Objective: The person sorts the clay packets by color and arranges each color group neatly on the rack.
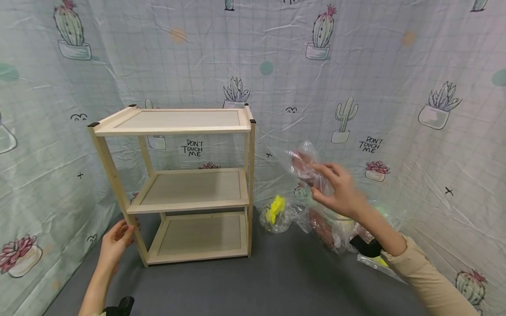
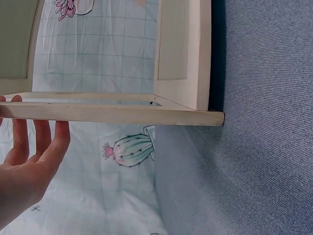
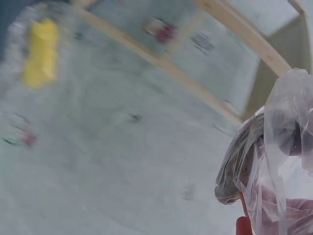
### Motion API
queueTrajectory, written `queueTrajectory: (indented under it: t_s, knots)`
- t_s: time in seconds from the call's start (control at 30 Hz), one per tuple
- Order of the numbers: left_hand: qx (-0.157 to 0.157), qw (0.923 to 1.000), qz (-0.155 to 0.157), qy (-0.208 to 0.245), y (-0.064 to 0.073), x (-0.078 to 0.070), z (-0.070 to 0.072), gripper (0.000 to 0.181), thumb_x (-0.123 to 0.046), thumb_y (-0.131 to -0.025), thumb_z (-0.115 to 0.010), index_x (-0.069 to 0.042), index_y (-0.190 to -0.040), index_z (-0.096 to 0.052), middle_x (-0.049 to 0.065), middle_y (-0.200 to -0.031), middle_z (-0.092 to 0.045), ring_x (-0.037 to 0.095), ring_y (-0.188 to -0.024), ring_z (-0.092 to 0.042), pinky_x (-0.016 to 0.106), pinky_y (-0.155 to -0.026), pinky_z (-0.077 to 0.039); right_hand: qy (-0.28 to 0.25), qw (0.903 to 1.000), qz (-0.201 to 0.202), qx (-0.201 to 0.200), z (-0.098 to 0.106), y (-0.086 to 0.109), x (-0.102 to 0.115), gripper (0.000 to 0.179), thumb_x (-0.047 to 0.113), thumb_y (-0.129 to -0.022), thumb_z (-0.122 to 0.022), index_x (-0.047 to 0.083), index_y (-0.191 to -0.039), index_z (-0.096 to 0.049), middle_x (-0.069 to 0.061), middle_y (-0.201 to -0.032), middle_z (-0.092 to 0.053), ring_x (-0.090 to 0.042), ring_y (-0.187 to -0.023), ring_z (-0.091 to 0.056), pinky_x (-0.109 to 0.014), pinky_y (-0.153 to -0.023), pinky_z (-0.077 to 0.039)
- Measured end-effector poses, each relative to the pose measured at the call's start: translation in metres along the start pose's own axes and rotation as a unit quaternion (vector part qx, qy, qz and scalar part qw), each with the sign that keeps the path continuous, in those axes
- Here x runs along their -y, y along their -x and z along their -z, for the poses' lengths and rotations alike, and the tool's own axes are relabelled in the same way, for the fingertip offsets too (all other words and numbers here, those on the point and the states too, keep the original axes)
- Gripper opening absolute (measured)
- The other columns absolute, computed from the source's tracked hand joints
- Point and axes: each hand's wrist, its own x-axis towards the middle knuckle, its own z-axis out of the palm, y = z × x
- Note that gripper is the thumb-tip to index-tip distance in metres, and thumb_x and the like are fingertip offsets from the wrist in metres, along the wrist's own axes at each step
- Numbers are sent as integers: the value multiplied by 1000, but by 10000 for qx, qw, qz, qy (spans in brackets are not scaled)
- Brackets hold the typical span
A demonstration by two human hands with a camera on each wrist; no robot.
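Note:
A light wooden three-tier shelf [image 1: 189, 208] stands upright on the dark grey surface. My left hand [image 1: 112, 246] holds its front left post [image 1: 110, 171] low down. In the left wrist view, the fingers [image 2: 59, 142] of that hand lie against the post [image 2: 127, 115]. To the shelf's right, my right hand [image 1: 339, 193] grips a clear plastic bag [image 1: 303, 159] in the air, with a reddish-brown item inside. The bag [image 3: 279, 161] appears close up in the right wrist view; wrinkled plastic obscures the item's exact kind.
A bagged yellow item [image 1: 275, 210] lies right of the shelf. Beside it, under my right arm, are several more clear bags, one with a long reddish-brown item [image 1: 322, 229]. A cactus-print sheet [image 1: 276, 92] hangs behind and at both sides.

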Motion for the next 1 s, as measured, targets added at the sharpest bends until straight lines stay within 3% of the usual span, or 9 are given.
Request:
queueTrajectory:
  t_s: [0.17, 0.4, 0.7, 0.83, 1.0]
  knots:
    - [92, 9996, -145, 203, -1, 2, 2, 46, -34, -88, -52, -16, -130, -45, -10, -109, -58, -4, -95, -56, 12, -67, -47, 5, 9995, 20, -320, 23, -45, 13, 50, 16, -67, -65, 9, -116, -55, -19, -100, -58, -30, -84, -50, -39, -66, -40]
    - [26, 9999, -49, 100, 2, -1, -1, 48, -38, -88, -52, -16, -130, -45, -11, -109, -57, -7, -95, -54, 10, -66, -45, 15, 9999, 35, -108, 40, -96, 37, 53, 15, -75, -62, 15, -125, -48, -16, -111, -53, -25, -88, -50, -36, -64, -39]
    - [-122, 9996, -158, 196, 4, -2, -4, 45, -35, -88, -52, -16, -128, -47, -12, -107, -59, -6, -95, -55, 10, -66, -46, -67, 9992, 341, -172, 24, -139, 72, 50, 20, -78, -61, 18, -126, -44, -16, -119, -44, -18, -59, -37, -29, -58, -33]
    - [-163, 9996, -160, 139, 4, -1, -5, 44, -36, -88, -51, -16, -128, -48, -13, -107, -59, -5, -95, -55, 11, -66, -46, -132, 9991, 358, -196, 14, -152, 87, 47, 23, -80, -60, 14, -123, -45, -18, -116, -41, -18, -59, -37, -27, -58, -33]
    - [-195, 9997, -176, 9, 5, -1, -4, 44, -37, -89, -50, -17, -128, -48, -14, -107, -59, -6, -96, -54, 10, -66, -45, -194, 9996, 196, -54, -2, -164, 104, 45, 25, -81, -59, 13, -122, -44, -15, -106, -47, -18, -60, -38, -26, -56, -34]
